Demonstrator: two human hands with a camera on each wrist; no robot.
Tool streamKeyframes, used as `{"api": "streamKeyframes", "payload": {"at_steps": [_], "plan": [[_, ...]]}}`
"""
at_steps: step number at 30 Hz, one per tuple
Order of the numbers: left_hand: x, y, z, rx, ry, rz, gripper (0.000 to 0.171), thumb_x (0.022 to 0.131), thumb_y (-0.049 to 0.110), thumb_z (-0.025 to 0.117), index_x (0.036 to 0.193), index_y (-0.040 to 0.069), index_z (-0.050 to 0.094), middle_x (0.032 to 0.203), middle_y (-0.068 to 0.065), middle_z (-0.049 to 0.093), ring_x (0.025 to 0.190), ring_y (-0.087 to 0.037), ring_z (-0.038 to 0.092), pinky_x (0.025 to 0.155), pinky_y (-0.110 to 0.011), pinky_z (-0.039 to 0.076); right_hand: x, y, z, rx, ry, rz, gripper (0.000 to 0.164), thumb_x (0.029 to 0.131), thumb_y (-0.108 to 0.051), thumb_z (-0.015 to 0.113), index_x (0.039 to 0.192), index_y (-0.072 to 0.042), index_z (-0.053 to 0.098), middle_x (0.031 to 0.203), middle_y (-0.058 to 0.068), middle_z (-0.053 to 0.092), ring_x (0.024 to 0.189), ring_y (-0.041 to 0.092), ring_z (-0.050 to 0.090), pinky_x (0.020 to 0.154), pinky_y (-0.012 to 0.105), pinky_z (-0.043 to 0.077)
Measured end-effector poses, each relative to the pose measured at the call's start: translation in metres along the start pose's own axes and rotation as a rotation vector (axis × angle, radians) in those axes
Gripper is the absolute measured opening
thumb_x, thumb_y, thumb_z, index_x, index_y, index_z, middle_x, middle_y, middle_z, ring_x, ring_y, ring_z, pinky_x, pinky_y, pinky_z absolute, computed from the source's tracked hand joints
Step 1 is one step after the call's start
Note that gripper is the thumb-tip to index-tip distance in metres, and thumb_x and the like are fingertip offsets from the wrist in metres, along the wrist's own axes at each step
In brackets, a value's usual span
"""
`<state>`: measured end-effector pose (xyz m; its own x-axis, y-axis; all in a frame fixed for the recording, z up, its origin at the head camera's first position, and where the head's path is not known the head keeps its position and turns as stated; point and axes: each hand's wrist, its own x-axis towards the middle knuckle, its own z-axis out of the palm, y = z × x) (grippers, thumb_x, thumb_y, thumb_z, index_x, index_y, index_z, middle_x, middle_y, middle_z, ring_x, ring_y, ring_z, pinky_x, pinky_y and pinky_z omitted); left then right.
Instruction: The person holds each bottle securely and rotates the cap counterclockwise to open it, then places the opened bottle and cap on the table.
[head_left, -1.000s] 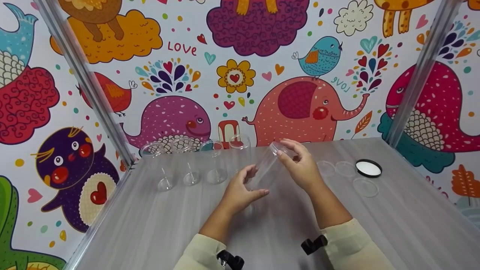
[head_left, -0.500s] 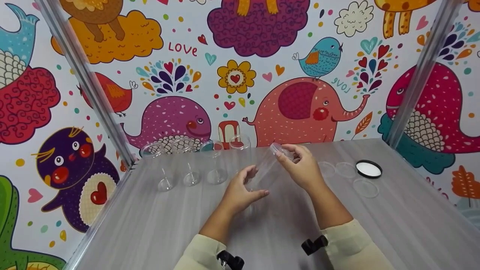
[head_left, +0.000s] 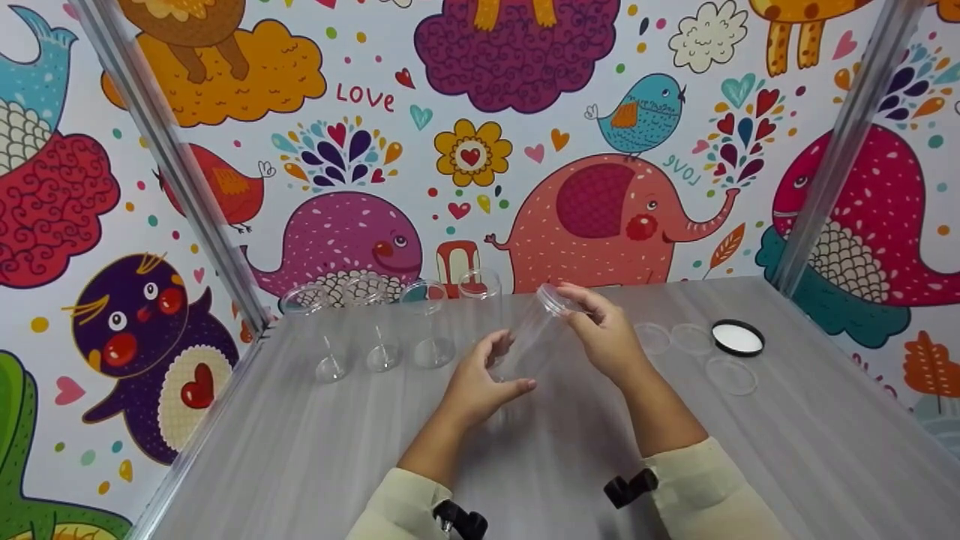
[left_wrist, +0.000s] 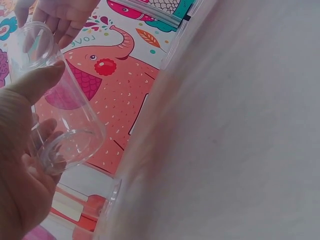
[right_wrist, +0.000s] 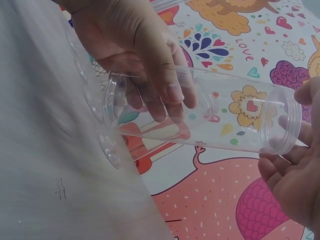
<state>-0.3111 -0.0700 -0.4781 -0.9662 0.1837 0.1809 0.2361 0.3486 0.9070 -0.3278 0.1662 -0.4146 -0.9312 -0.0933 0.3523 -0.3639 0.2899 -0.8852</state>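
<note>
A clear plastic jar (head_left: pixel 525 337) is held tilted above the table, its upper end leaning right. My left hand (head_left: pixel 478 386) holds its lower part, thumb on one side and fingers on the other, as the left wrist view also shows at the jar's wall (left_wrist: pixel 75 110). At the upper end is a clear ridged lid (head_left: pixel 553 298). My right hand (head_left: pixel 606 334) grips this lid's edge between thumb and fingers. In the right wrist view the lid (right_wrist: pixel 287 122) lies between the right hand's thumb and fingers (right_wrist: pixel 292 162).
Several clear open jars (head_left: pixel 433 351) stand in a row at the back left of the grey table (head_left: pixel 315 457). To the right lie clear disc lids (head_left: pixel 732 375) and a black-rimmed lid with a white face (head_left: pixel 738 337). A patterned wall (head_left: pixel 465 225) rises behind.
My right hand's fingers and thumb have shifted around the lid, which now shows more plainly. The left hand and jar stay nearly in place.
</note>
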Motion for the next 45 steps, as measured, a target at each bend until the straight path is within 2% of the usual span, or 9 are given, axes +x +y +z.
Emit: {"api": "streamKeyframes", "payload": {"at_steps": [4, 7, 10, 14, 19, 29, 33, 38, 45], "plan": [[0.0002, -0.0002, 0.0003, 0.004, 0.001, -0.008, 0.095, 0.077, 0.051, 0.094, 0.157, 0.028, 0.048, 0.159, 0.002, 0.058, 0.151, -0.027, 0.054, 0.121, -0.057, 0.047, 0.0003, 0.0006, 0.0004, 0.019, -0.005, 0.009, 0.038, 0.106, -0.019, 0.058, 0.142, -0.021, 0.069, 0.162, 0.003, 0.057, 0.151, 0.032, 0.052, 0.123, 0.054, 0.047], [0.0006, -0.0004, 0.0003, 0.006, 0.002, -0.007, 0.095, 0.077, 0.051, 0.094, 0.157, 0.027, 0.048, 0.159, 0.002, 0.059, 0.150, -0.027, 0.055, 0.121, -0.057, 0.047, 0.0002, 0.0005, 0.0005, 0.018, -0.001, 0.003, 0.037, 0.106, -0.021, 0.060, 0.142, -0.019, 0.069, 0.162, 0.002, 0.055, 0.149, 0.032, 0.054, 0.120, 0.054, 0.050], [0.0007, -0.0008, 0.0002, 0.006, -0.001, -0.006, 0.095, 0.077, 0.051, 0.094, 0.157, 0.027, 0.049, 0.158, 0.002, 0.059, 0.150, -0.027, 0.055, 0.121, -0.057, 0.047, 0.0005, -0.0001, 0.0007, -0.005, 0.015, -0.003, 0.039, 0.105, -0.029, 0.064, 0.143, -0.020, 0.068, 0.161, 0.001, 0.055, 0.143, 0.029, 0.057, 0.112, 0.050, 0.056], [0.0006, -0.0006, 0.0000, 0.006, -0.005, -0.010, 0.095, 0.077, 0.051, 0.094, 0.157, 0.028, 0.049, 0.159, 0.003, 0.059, 0.151, -0.026, 0.054, 0.122, -0.057, 0.047, 0.0011, -0.0001, 0.0010, -0.083, 0.052, 0.017, 0.050, 0.102, -0.046, 0.070, 0.146, -0.023, 0.064, 0.151, 0.004, 0.058, 0.131, 0.028, 0.060, 0.100, 0.045, 0.061], [0.0002, 0.0004, 0.0002, 0.010, -0.009, -0.011, 0.095, 0.077, 0.051, 0.094, 0.157, 0.029, 0.049, 0.159, 0.004, 0.058, 0.151, -0.025, 0.053, 0.122, -0.056, 0.047, 0.0008, 0.0002, 0.0018, -0.166, 0.079, 0.074, 0.060, 0.097, -0.058, 0.073, 0.143, -0.021, 0.064, 0.139, 0.010, 0.057, 0.121, 0.028, 0.057, 0.097, 0.044, 0.062], [-0.0017, 0.0021, 0.0011, 0.013, 0.007, -0.010, 0.097, 0.075, 0.053, 0.094, 0.157, 0.030, 0.048, 0.161, 0.003, 0.057, 0.152, -0.026, 0.053, 0.121, -0.057, 0.047, 0.0003, -0.0032, 0.0029, -0.143, 0.096, 0.055, 0.056, 0.095, -0.052, 0.078, 0.139, -0.019, 0.069, 0.130, 0.010, 0.064, 0.110, 0.027, 0.061, 0.087, 0.032, 0.059], [-0.0005, 0.0012, 0.0004, 0.012, 0.005, -0.014, 0.095, 0.077, 0.052, 0.094, 0.157, 0.029, 0.049, 0.160, 0.002, 0.058, 0.151, -0.027, 0.054, 0.121, -0.058, 0.047, -0.0012, -0.0037, 0.0020, -0.112, 0.067, 0.058, 0.053, 0.097, -0.051, 0.076, 0.140, -0.022, 0.068, 0.132, 0.010, 0.067, 0.110, 0.028, 0.064, 0.088, 0.034, 0.061], [-0.0006, 0.0025, -0.0008, 0.008, 0.006, -0.011, 0.095, 0.077, 0.051, 0.094, 0.157, 0.028, 0.049, 0.159, 0.001, 0.059, 0.150, -0.027, 0.055, 0.122, -0.058, 0.046, -0.0014, -0.0019, 0.0003, -0.058, 0.030, 0.024, 0.044, 0.102, -0.038, 0.071, 0.143, -0.022, 0.068, 0.147, 0.009, 0.066, 0.121, 0.031, 0.068, 0.103, 0.043, 0.062], [-0.0012, 0.0026, -0.0009, 0.009, 0.001, -0.001, 0.094, 0.077, 0.050, 0.094, 0.157, 0.027, 0.049, 0.159, 0.000, 0.059, 0.150, -0.028, 0.055, 0.122, -0.058, 0.045, -0.0005, -0.0006, -0.0004, 0.004, -0.014, 0.017, 0.040, 0.106, -0.022, 0.060, 0.145, -0.023, 0.067, 0.163, -0.001, 0.055, 0.151, 0.031, 0.053, 0.123, 0.052, 0.047]]}}
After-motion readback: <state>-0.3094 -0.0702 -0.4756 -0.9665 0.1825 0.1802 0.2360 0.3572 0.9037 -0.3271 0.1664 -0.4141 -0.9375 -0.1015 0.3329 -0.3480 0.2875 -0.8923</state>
